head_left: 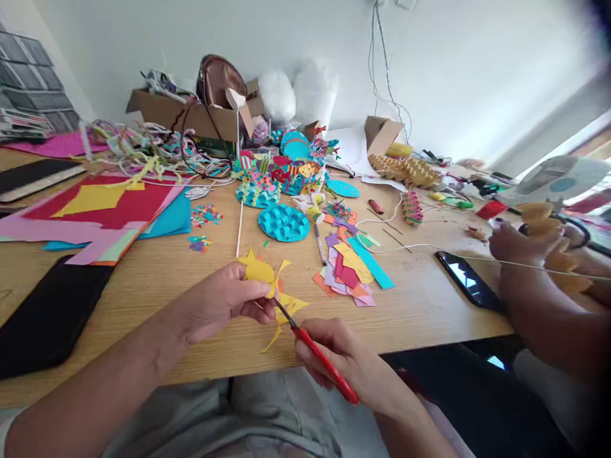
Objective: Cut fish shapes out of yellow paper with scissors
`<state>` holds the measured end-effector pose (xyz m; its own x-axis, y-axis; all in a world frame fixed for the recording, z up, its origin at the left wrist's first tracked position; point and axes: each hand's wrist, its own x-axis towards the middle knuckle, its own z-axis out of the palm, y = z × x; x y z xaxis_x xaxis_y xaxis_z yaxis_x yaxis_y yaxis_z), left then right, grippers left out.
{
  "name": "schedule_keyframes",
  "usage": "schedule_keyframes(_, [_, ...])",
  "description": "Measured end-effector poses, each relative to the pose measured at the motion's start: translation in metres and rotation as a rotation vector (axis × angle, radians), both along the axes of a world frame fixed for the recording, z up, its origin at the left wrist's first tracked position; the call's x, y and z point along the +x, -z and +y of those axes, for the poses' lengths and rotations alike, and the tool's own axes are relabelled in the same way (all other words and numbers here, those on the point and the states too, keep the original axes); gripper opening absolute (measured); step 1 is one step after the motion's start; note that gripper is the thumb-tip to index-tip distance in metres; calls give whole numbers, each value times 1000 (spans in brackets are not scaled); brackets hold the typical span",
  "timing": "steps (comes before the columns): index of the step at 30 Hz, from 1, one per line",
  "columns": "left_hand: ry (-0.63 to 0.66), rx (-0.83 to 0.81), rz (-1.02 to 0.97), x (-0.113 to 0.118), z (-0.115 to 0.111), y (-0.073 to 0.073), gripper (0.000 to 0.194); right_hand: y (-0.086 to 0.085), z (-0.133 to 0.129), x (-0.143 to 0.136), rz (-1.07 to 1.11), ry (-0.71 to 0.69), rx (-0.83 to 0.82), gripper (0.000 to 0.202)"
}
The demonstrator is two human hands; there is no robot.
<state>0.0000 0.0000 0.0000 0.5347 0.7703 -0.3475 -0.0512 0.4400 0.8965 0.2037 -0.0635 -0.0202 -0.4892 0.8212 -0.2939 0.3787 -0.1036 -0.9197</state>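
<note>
We find the yellow paper cutout (258, 271) held just above the near part of the worktop (210, 346), in front of the seated person. The left hand (222, 299) pinches it, thumb on the upper face and fingers beneath. We record a rounded body with a pointed, forked end; that end points away from the person and to the left, so the long axis runs obliquely, from far left to near right. The right hand (338, 359) is closed around the red-handled scissors (317, 352). Their long axis is also slanted: the handles lie toward the person and to the right, while the blades point away and to the left, their tips at the cutout's near right edge. Whether the blades are parted we cannot tell. Yellow offcuts (292, 306) show beside and below the cutout; we cannot establish whether any remains joined to it. Beyond, we note a turquoise oval (283, 222) with a relief surface, lying flat, and to its left a white stick (239, 229) pointing away from the person. Right of the offcuts lies a heap of coloured paper scraps (351, 275), and farther right a smartphone (470, 280), set obliquely.
</note>
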Motion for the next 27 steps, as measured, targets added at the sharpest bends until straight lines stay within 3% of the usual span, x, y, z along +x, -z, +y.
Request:
schedule_keyframes(6, [2, -3, 5, -1, -2, 0, 11, -6, 2, -2, -19, -14, 1, 45])
schedule_keyframes(27, [15, -9, -2, 1, 1, 3, 8, -4, 2, 1, -56, -14, 44, 44])
